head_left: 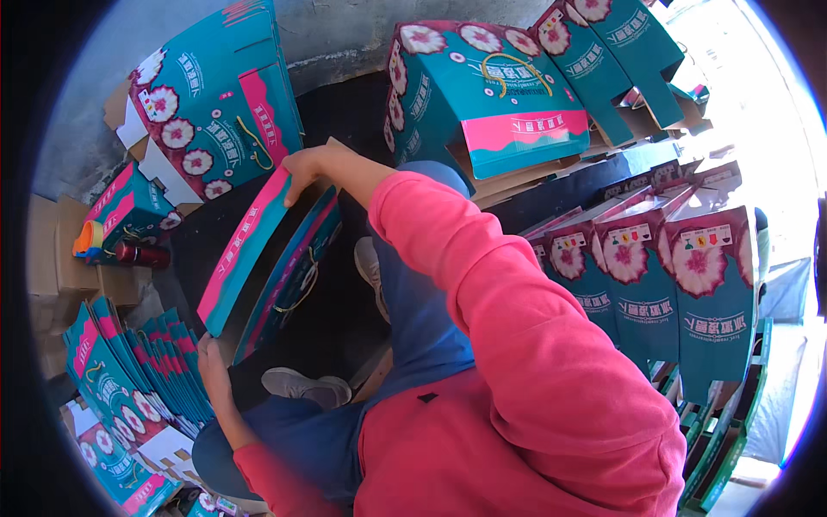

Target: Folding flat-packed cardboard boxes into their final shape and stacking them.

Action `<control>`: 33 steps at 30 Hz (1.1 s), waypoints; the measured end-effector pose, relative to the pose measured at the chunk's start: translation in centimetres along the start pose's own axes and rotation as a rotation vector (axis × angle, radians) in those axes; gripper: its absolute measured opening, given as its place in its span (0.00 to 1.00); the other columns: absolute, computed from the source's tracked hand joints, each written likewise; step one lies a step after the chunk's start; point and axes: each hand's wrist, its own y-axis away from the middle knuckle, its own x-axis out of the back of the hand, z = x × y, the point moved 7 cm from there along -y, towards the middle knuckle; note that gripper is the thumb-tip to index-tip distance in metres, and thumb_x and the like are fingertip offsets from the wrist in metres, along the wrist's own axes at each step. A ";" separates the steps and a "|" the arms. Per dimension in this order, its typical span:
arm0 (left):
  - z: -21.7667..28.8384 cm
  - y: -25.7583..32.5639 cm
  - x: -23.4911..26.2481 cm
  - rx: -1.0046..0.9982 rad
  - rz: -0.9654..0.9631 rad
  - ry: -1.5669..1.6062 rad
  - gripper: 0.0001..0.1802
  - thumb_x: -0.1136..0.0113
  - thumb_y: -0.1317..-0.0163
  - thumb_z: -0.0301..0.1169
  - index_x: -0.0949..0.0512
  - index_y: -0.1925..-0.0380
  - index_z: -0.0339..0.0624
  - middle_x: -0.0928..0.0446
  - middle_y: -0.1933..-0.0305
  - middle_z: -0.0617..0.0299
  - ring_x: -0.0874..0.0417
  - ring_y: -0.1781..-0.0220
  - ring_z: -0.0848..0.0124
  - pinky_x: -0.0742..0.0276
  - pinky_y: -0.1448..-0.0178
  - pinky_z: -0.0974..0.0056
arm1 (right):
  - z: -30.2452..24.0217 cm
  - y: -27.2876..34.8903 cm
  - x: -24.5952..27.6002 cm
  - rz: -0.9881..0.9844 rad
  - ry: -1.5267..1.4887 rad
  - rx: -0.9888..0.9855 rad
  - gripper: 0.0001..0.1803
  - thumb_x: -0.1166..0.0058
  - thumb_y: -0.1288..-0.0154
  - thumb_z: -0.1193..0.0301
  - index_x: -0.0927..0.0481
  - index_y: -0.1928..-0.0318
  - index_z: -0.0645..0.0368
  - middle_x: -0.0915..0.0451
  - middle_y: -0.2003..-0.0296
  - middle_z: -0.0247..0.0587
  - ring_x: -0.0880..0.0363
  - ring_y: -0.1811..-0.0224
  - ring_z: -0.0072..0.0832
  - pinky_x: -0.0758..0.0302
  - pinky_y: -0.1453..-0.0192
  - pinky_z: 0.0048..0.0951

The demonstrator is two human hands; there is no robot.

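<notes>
A teal and pink cardboard carton [244, 252] stands partly opened in front of me, its long pink-edged flap slanting from upper right to lower left. A yellow cord handle [301, 289] hangs on its nearer panel. My right hand [306, 171] is closed on the upper end of the flap, its thumb and fingers bent over the edge. At the lower corner, my left hand [215, 372] grips the carton from below, with part of its fingers hidden. Between the flap and the nearer panel, the dark inside of the carton shows.
Folded flat cartons [164, 358] stand in a row at the left. Assembled cartons [500, 95] are stacked at the back right, and more upright ones [680, 293] line the right side. A flat carton stack [215, 112] leans on the wall. A dark red cylinder [142, 254] lies at the left.
</notes>
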 end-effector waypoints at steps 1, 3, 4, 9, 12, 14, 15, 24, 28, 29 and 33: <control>-0.5 0.7 0.6 0.014 0.009 -0.004 0.32 0.54 0.29 0.43 0.31 0.32 0.33 0.26 0.34 0.45 0.26 0.32 0.57 0.37 0.27 0.60 | -1.1 0.0 -0.3 0.066 0.221 -0.024 0.47 0.21 0.55 0.48 0.23 0.39 0.62 0.19 0.43 0.50 0.21 0.39 0.45 0.24 0.39 0.44; 0.6 1.0 0.8 -0.085 0.066 -0.083 0.32 0.55 0.28 0.43 0.32 0.31 0.33 0.27 0.32 0.46 0.28 0.30 0.57 0.39 0.25 0.59 | -1.8 0.6 -0.5 0.137 0.437 -0.060 0.48 0.20 0.55 0.49 0.25 0.37 0.61 0.20 0.42 0.50 0.22 0.38 0.46 0.24 0.37 0.44; 1.0 1.1 0.5 -0.083 0.057 -0.084 0.32 0.55 0.28 0.43 0.32 0.31 0.33 0.27 0.32 0.46 0.28 0.30 0.57 0.39 0.25 0.59 | -2.3 0.9 -0.4 0.194 0.551 -0.043 0.49 0.20 0.56 0.49 0.25 0.36 0.58 0.22 0.40 0.48 0.24 0.36 0.46 0.25 0.36 0.45; 4.0 2.1 -1.1 -0.071 -0.005 -0.077 0.34 0.58 0.23 0.49 0.34 0.29 0.32 0.32 0.28 0.47 0.33 0.25 0.58 0.44 0.23 0.59 | -5.5 0.2 -2.1 0.289 0.863 0.033 0.49 0.19 0.60 0.49 0.25 0.36 0.50 0.24 0.39 0.41 0.29 0.32 0.44 0.28 0.35 0.47; 4.2 0.8 -2.8 -0.032 0.004 0.179 0.38 0.61 0.22 0.56 0.36 0.27 0.35 0.34 0.26 0.48 0.35 0.25 0.59 0.46 0.22 0.60 | -5.3 -1.0 -2.6 0.251 0.916 0.054 0.48 0.19 0.60 0.51 0.25 0.36 0.46 0.23 0.40 0.40 0.29 0.32 0.44 0.30 0.35 0.50; 5.2 0.9 -4.1 0.026 -0.018 0.290 0.40 0.61 0.22 0.58 0.37 0.26 0.36 0.35 0.26 0.49 0.36 0.24 0.60 0.46 0.22 0.60 | -4.4 -1.6 -2.7 0.282 0.935 0.028 0.48 0.18 0.60 0.52 0.25 0.36 0.47 0.23 0.40 0.39 0.29 0.33 0.43 0.29 0.36 0.51; 5.6 0.8 -4.7 0.084 -0.026 0.402 0.41 0.62 0.23 0.60 0.38 0.25 0.36 0.36 0.25 0.50 0.37 0.23 0.61 0.47 0.21 0.60 | -3.8 -1.7 -2.6 0.281 0.933 0.023 0.48 0.18 0.60 0.52 0.25 0.36 0.47 0.23 0.40 0.39 0.29 0.33 0.43 0.29 0.36 0.51; 2.0 0.1 -3.3 0.062 0.031 0.573 0.46 0.55 0.29 0.68 0.36 0.28 0.40 0.31 0.29 0.54 0.31 0.28 0.61 0.37 0.25 0.57 | -5.8 -2.5 -4.6 0.384 0.980 0.238 0.49 0.19 0.63 0.55 0.26 0.37 0.52 0.21 0.44 0.40 0.22 0.39 0.42 0.23 0.36 0.44; 3.9 1.3 -2.7 0.114 0.007 0.685 0.52 0.67 0.30 0.73 0.37 0.26 0.38 0.32 0.27 0.49 0.31 0.27 0.58 0.37 0.25 0.56 | -7.2 -1.3 -4.6 0.375 0.942 0.221 0.53 0.18 0.62 0.57 0.31 0.33 0.53 0.24 0.41 0.42 0.27 0.35 0.45 0.23 0.38 0.47; 4.8 1.5 -3.6 0.151 -0.011 0.626 0.51 0.68 0.30 0.73 0.36 0.26 0.41 0.32 0.27 0.50 0.31 0.27 0.58 0.36 0.26 0.56 | -6.4 -0.9 -4.2 0.413 0.935 0.214 0.51 0.17 0.63 0.58 0.29 0.36 0.52 0.24 0.42 0.41 0.27 0.36 0.45 0.23 0.39 0.49; 2.2 0.8 -2.8 0.069 0.040 0.184 0.39 0.50 0.28 0.58 0.33 0.28 0.41 0.30 0.28 0.48 0.31 0.26 0.58 0.37 0.26 0.57 | -7.5 -1.8 -5.2 0.321 0.950 0.175 0.55 0.19 0.58 0.58 0.36 0.30 0.54 0.27 0.39 0.44 0.29 0.34 0.45 0.22 0.38 0.46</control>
